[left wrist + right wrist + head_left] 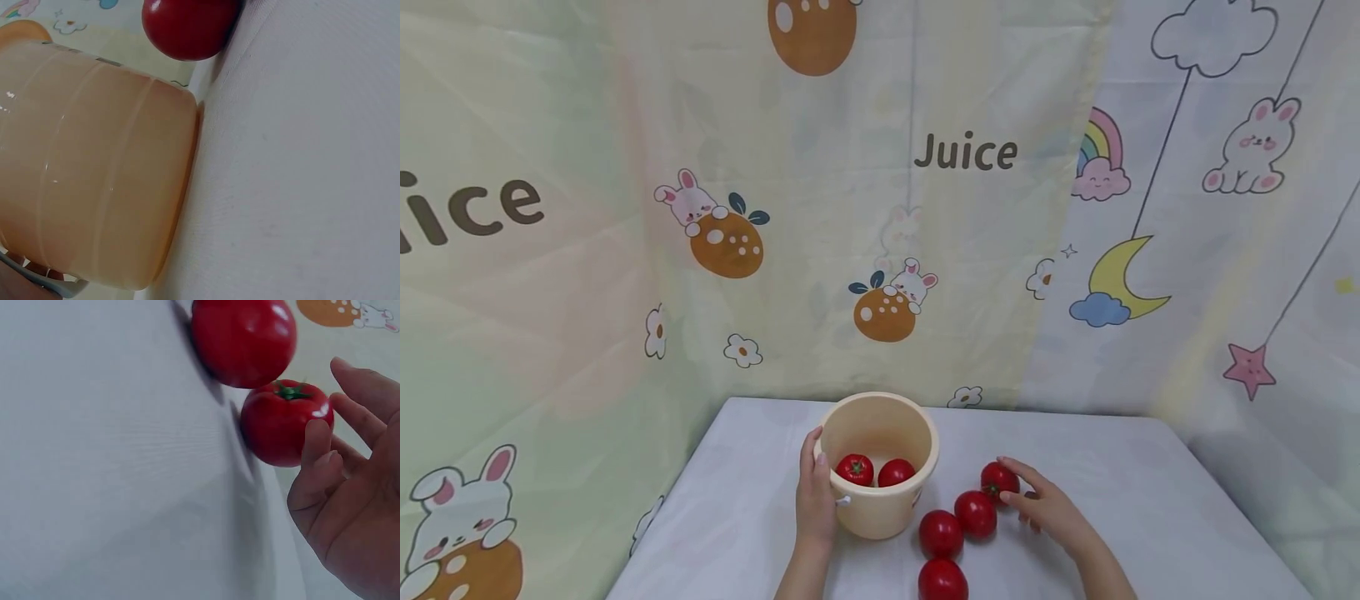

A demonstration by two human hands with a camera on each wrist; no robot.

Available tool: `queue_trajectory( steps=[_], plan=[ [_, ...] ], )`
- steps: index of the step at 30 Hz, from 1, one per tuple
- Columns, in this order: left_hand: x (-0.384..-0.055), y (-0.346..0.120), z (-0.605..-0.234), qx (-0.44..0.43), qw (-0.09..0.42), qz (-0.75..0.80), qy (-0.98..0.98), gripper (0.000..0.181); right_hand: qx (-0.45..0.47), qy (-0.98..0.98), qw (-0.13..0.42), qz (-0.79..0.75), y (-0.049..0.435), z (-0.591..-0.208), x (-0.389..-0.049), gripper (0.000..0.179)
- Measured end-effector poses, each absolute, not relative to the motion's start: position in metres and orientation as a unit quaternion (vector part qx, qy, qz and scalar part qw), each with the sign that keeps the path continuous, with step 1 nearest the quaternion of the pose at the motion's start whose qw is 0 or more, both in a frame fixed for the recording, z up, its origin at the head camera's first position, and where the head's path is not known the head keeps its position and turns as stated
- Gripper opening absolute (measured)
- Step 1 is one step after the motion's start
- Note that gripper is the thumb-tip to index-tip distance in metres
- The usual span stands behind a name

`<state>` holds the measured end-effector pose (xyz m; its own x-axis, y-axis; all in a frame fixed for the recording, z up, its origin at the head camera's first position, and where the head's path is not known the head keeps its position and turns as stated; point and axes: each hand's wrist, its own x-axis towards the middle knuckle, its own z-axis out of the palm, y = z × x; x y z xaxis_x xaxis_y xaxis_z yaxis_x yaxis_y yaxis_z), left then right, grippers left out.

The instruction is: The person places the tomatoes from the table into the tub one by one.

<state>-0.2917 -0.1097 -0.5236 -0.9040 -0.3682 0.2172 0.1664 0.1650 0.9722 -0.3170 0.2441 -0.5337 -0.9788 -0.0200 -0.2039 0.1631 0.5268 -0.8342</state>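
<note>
Right hand point(1047, 504), loosely spread, gripping nothing, reaches round the farthest tomato point(997, 477) of a row; broad white cloth point(1138, 492) lies between it and the right edge of the table point(1157, 458). Left hand point(816, 504), fingers fairly straight, touches the bucket point(876, 512) near the far edge. Printed curtains point(827, 150) hang beyond that edge.

The head view's lower edge cuts off the nearest tomato point(943, 581) and the worktop point(737, 500), the front of the bucket point(876, 515) hides the undersides of the two tomatoes point(855, 472) point(896, 473) inside, and the print point(917, 498) on its side is too small to tell.
</note>
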Motion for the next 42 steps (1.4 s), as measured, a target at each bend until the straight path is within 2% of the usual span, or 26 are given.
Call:
queue_trajectory(
  steps=[14, 28, 42],
  plan=[
    [-0.295, -0.110, -0.524, 0.060, 0.207, -0.642, -0.735, 0.040, 0.062, 0.868, 0.050, -0.491, 0.245, -0.554, -0.324, 0.056],
    [-0.294, -0.111, -0.525, 0.071, 0.199, -0.644, -0.735, 0.040, 0.087, 0.857, 0.041, -0.507, 0.249, -0.563, -0.324, 0.054],
    [-0.294, -0.110, -0.524, 0.064, 0.201, -0.643, -0.736, 0.041, 0.094, 0.850, 0.032, -0.518, 0.253, -0.567, -0.324, 0.062]
  ],
)
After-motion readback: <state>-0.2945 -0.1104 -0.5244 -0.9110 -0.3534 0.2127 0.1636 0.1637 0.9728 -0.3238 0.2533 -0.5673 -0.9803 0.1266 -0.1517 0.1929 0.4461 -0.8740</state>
